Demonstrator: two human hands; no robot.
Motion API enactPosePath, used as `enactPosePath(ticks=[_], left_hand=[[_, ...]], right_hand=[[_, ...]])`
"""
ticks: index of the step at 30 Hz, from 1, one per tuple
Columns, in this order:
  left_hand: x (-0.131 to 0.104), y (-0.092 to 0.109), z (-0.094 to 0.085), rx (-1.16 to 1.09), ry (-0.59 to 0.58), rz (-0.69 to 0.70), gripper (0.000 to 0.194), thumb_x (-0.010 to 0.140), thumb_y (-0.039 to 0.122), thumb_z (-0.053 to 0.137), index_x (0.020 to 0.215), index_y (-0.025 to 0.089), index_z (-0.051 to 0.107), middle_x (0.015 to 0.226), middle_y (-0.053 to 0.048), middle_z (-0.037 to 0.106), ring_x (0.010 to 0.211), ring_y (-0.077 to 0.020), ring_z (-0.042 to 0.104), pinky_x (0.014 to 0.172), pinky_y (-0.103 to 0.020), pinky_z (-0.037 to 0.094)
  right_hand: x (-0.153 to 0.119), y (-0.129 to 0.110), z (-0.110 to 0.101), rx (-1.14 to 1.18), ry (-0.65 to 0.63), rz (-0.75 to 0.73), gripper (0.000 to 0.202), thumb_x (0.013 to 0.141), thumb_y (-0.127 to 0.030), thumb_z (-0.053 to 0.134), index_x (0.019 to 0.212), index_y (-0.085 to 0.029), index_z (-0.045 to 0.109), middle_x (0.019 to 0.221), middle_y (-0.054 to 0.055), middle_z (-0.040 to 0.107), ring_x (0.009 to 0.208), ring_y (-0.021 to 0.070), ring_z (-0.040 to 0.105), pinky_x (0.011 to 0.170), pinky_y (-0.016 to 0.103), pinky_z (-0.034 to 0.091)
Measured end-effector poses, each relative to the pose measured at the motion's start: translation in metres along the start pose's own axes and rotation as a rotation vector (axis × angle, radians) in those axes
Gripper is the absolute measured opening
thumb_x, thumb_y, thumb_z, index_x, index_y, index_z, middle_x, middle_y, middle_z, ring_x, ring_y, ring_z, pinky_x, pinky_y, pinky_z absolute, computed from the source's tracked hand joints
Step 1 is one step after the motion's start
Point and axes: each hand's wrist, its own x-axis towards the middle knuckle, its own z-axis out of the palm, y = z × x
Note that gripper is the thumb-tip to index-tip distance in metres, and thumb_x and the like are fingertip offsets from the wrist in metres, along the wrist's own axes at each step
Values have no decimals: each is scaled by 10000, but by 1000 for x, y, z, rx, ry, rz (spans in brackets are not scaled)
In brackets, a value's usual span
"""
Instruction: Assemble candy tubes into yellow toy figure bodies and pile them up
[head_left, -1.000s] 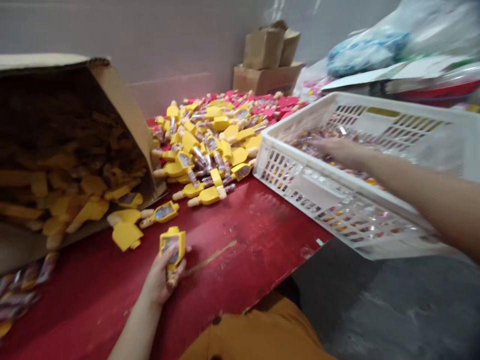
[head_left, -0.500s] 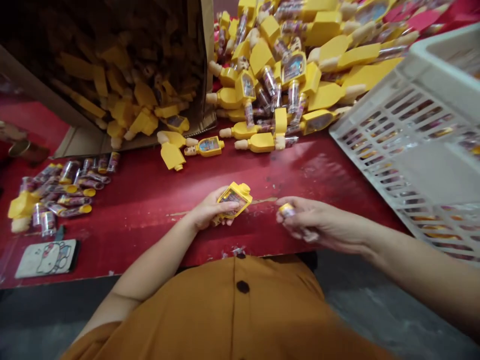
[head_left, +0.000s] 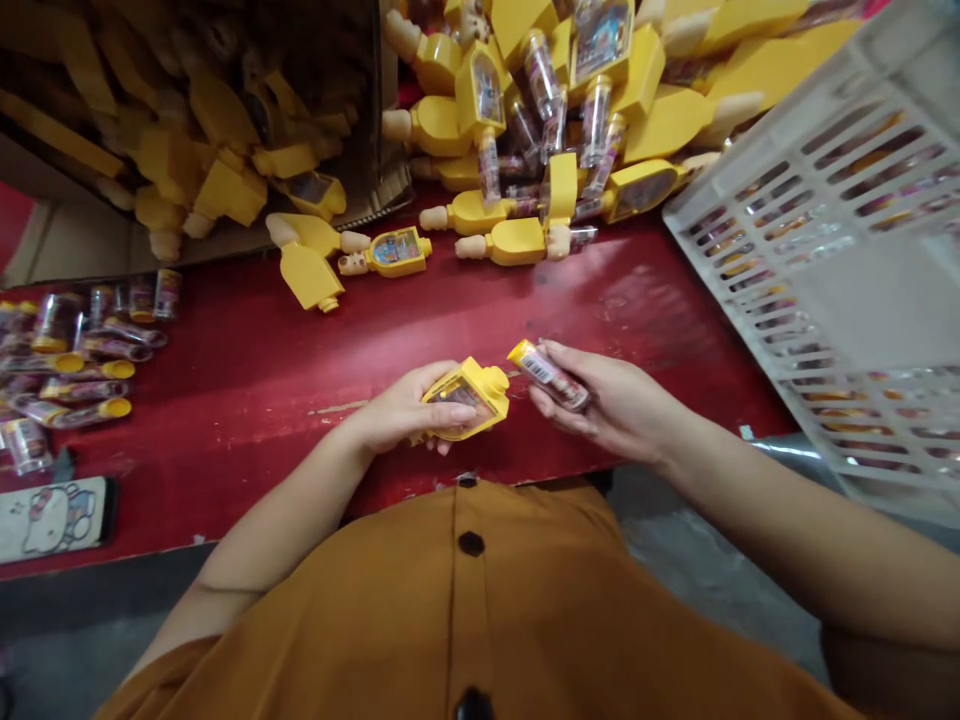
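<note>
- My left hand (head_left: 409, 410) grips a yellow plastic toy case (head_left: 469, 400), thumb across its clear window, its knobbed end toward my right hand.
- My right hand (head_left: 611, 400) pinches a clear tube (head_left: 550, 376) between thumb and fingers, its yellow cap just beside the case, not touching it.
- Both hands are over the red table (head_left: 247, 350), in front of my brown shirt (head_left: 375, 600).
- Beyond them lies a pile of yellow cases and tubes (head_left: 517, 120), between the cardboard box (head_left: 82, 235) and the white crate (head_left: 847, 290).

A workshop or packing area. A red desk (head_left: 247, 330) holds heaped identical yellow toys (head_left: 517, 240) beside a plastic crate (head_left: 847, 300).
</note>
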Motion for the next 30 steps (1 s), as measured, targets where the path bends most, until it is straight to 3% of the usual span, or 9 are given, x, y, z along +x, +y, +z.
enactPosePath(ticks=[3,6,12,17,23,25,30], left_hand=[[2,-1,0,-11,16,-3,373,657,334,646,970,158,548,765,-46,610,487,-81,520,401,-174,426],[4,-2,0,0,18,-19,353,655,331,647,952,164,553,757,-38,600,491,-81,519,410,-173,436],[6,-5,0,29,3,-43,345,667,322,644,963,168,558,787,-41,596,521,-88,529,410,-171,445],[6,-4,2,67,4,-69,353,667,323,644,976,174,563,764,-29,594,510,-91,530,415,-186,444],[7,-5,1,152,-10,-66,360,685,354,628,980,167,539,772,-24,589,540,-103,542,465,-211,451],[9,-6,-2,258,92,25,370,710,390,595,990,155,534,834,-44,595,639,-130,566,559,-244,469],[15,-8,-17,847,645,307,360,737,394,565,995,145,529,956,-81,590,889,-208,530,805,-362,419]], right_hand=[[2,7,-2,-129,51,-185,291,737,-372,594,899,-170,462,743,-8,520,521,42,433,436,144,331],[-1,8,-6,-432,123,-378,332,648,-292,673,889,-164,484,842,8,524,704,85,497,620,195,421],[-8,5,-18,-891,255,-623,235,701,-291,614,889,-172,540,846,32,555,756,139,520,702,274,429],[-10,10,-17,-887,233,-607,226,796,-356,490,930,-178,524,816,31,570,674,121,524,593,242,430],[-6,14,-11,-951,259,-777,236,752,-272,590,955,-187,505,885,30,545,800,131,526,712,254,434],[-2,17,-10,-958,300,-813,227,752,-262,596,948,-188,510,864,25,540,785,127,522,709,255,433],[7,27,-4,-897,438,-784,249,727,-295,621,928,-185,524,876,31,565,793,146,541,709,277,443]])
